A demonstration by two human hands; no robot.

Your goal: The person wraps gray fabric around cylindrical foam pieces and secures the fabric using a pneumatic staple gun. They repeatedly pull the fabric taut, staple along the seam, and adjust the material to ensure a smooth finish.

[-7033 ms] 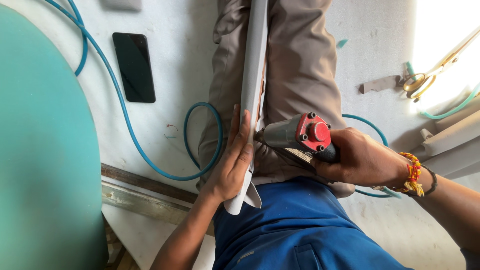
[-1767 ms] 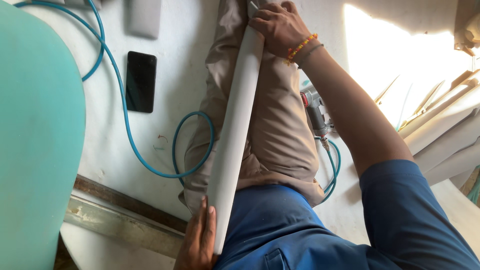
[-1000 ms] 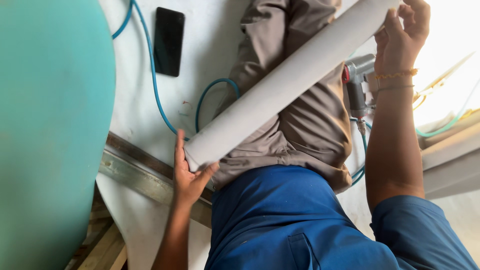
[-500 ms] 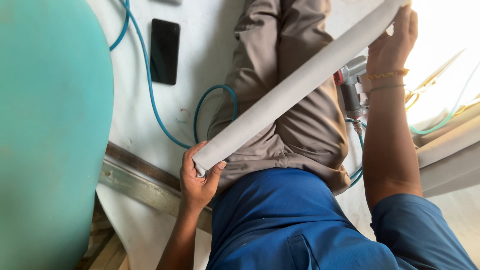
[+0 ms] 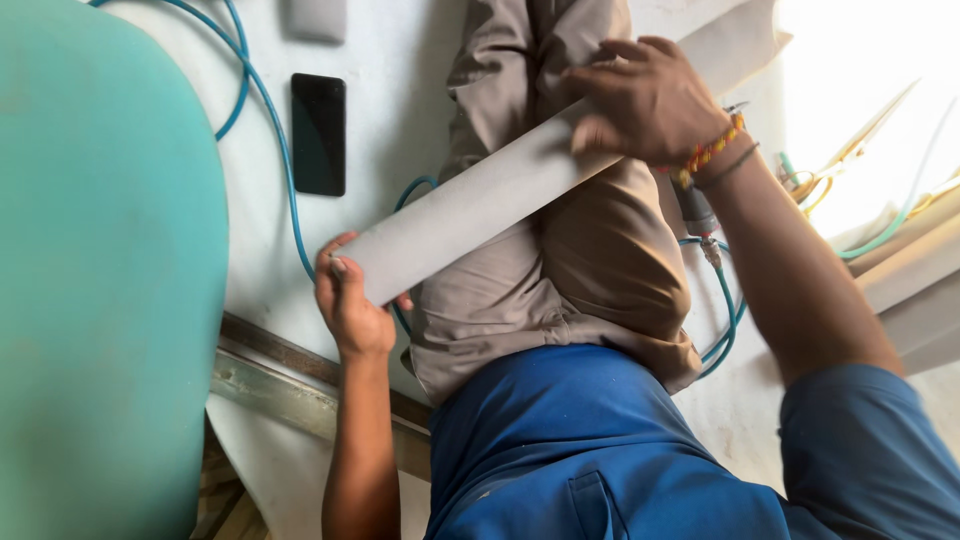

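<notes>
Panel [image 5: 500,195], one long pale strip, is lying slantwise across the person's lap, with two hands holding it: the left hand [image 5: 350,300] is gripping its lower end and the right hand [image 5: 645,100] is pressing down on its upper part. One black phone [image 5: 318,133] and one blue hose [image 5: 270,130] are lying on the white surface [image 5: 400,80] beside one teal sheet [image 5: 100,270]. Since half a second ago the right hand is sitting lower along the strip.

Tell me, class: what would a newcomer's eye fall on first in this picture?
First, the long pale board slanting across the person's lap, the left hand gripping its lower end and the right hand pressing on it higher up. Next, the big teal surface filling the left side, with a blue hose and a black phone on the white floor beside it.
</notes>
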